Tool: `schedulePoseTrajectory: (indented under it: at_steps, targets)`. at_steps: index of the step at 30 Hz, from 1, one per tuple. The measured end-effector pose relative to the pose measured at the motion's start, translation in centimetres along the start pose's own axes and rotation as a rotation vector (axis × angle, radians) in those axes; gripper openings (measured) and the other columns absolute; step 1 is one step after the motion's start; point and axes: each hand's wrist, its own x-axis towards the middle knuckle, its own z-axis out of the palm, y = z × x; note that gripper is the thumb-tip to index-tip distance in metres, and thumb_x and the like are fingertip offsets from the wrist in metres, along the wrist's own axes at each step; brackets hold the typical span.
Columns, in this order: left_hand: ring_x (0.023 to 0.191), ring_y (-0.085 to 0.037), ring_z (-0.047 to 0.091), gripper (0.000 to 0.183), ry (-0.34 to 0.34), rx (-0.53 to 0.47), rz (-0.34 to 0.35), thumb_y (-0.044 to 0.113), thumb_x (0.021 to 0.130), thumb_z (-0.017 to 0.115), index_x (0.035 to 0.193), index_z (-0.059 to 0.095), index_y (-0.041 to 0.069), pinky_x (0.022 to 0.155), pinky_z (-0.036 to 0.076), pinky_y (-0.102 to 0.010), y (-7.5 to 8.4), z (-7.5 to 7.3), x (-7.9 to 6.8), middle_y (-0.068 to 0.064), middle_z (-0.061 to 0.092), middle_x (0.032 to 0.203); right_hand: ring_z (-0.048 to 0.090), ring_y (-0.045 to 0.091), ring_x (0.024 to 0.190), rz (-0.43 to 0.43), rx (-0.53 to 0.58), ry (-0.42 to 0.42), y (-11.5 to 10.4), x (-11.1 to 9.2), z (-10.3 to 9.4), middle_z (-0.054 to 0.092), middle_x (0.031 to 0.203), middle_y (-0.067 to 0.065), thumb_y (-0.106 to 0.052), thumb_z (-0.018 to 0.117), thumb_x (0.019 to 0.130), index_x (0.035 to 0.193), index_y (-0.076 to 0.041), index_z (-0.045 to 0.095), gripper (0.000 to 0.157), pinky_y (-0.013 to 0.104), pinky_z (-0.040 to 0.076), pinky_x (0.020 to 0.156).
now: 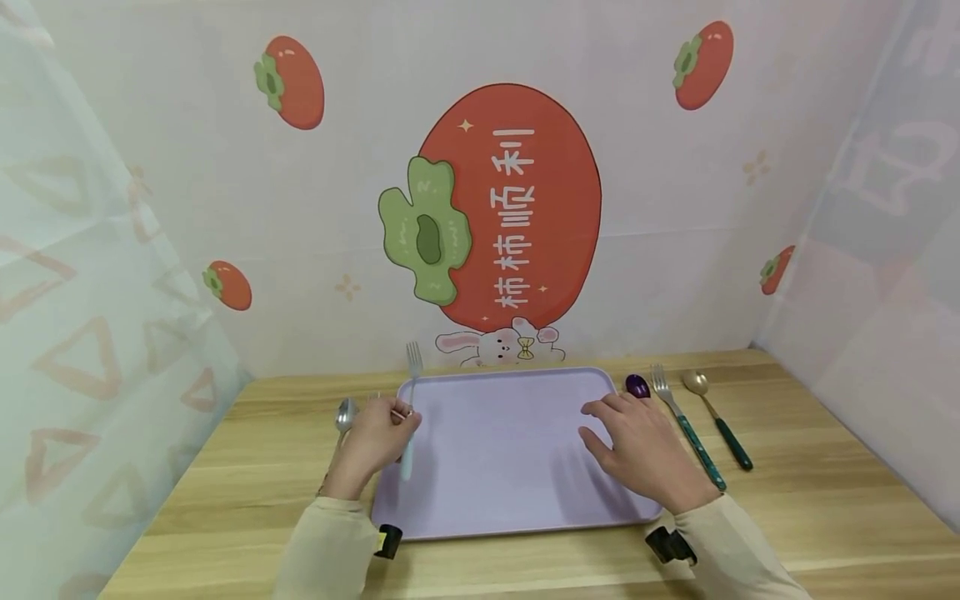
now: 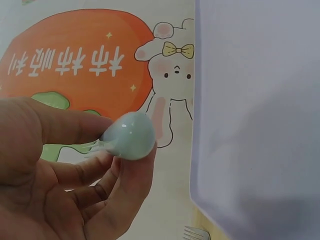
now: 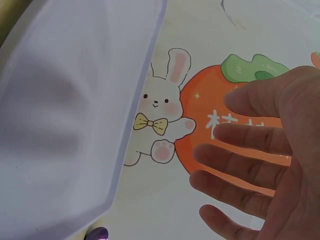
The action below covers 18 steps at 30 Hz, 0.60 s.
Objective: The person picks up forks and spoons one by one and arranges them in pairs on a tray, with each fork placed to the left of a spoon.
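**Fork (image 1: 414,360) over tray's (image 1: 502,450) left edge**

Left hand (image 1: 378,437) pinches it, pale handle (image 1: 407,467) toward the person; right hand (image 1: 647,446), empty with fingers apart, hovers by the tray's right side. Looks mid-transfer; next move probably calls for level lowering, then release.

I've got left hand (image 1: 378,435) in a thumb-and-finger pinch, fingers bent; right hand (image 1: 641,446) back up, thumb apart, fingers spread, slightly bent; left forearm (image 1: 324,550) and right forearm (image 1: 738,546) angled inward, cream-sleeved to the wrists
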Motion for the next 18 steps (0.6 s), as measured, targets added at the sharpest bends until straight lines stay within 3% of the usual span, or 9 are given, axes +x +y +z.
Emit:
schedulePoseTrajectory:
  at_steps: [9, 15, 18]
  targets:
    - [0.056, -0.018, 0.061, 0.015, -0.038, 0.123, -0.057, 0.01, 0.094, 0.063, 0.088, 0.065, -0.004, 0.05, 0.052, -0.03, 0.0, 0.8, 1.4, -0.009, 0.063, 0.075, 0.065, 0.028, 0.1, 0.006, 0.013, 0.005, -0.1, 0.0, -0.1, 0.072, 0.104, 0.006, -0.021, 0.077, 0.089, 0.106, -0.01, 0.074, 0.021, 0.05, 0.051, 0.088]
    - [0.056, -0.02, 0.06, 0.025, -0.085, 0.153, -0.111, 0.008, 0.094, 0.062, 0.071, 0.058, 0.001, 0.051, 0.053, -0.03, -0.2, 1.3, 1.8, -0.01, 0.059, 0.069, 0.066, 0.028, 0.097, 0.004, 0.015, 0.001, -0.1, 0.0, -0.2, 0.071, 0.102, 0.004, -0.022, 0.076, 0.089, 0.107, -0.009, 0.073, 0.022, 0.048, 0.051, 0.085]
    - [0.055, -0.021, 0.061, 0.025, -0.105, 0.172, -0.138, 0.006, 0.094, 0.061, 0.07, 0.057, 0.001, 0.051, 0.053, -0.031, -0.3, 1.7, 1.9, -0.011, 0.06, 0.069, 0.066, 0.027, 0.095, -0.001, 0.015, 0.006, 0.0, 0.0, -0.2, 0.071, 0.101, 0.004, -0.022, 0.076, 0.089, 0.107, -0.009, 0.073, 0.022, 0.047, 0.051, 0.083]
